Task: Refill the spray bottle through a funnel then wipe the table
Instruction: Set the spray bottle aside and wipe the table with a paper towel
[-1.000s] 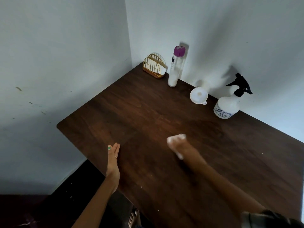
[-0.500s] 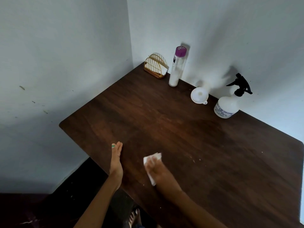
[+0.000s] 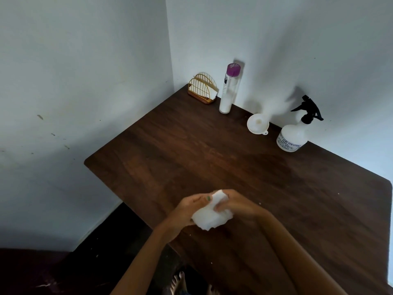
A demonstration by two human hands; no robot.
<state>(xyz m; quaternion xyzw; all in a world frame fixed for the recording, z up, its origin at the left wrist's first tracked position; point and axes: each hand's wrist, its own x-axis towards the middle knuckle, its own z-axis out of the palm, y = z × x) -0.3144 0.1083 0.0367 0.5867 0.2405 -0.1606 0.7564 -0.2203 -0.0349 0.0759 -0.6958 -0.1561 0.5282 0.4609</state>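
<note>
Low in the middle of the frame, the left hand (image 3: 187, 211) and the right hand (image 3: 236, 206) meet over the near edge of the dark wooden table (image 3: 212, 158), both closed on a crumpled white tissue (image 3: 209, 217) held between them. Toward the upper middle, in the table's far corner, stands a gold wire napkin holder (image 3: 202, 88), and just right of it a tall clear bottle (image 3: 228, 90) with a purple cap. Further right along the wall lies a white funnel (image 3: 258, 123), then the spray bottle (image 3: 294, 135) with its black trigger head, upright.

Head cam, high, looks fwd-down over table (image 3: 212, 158) corner.
</note>
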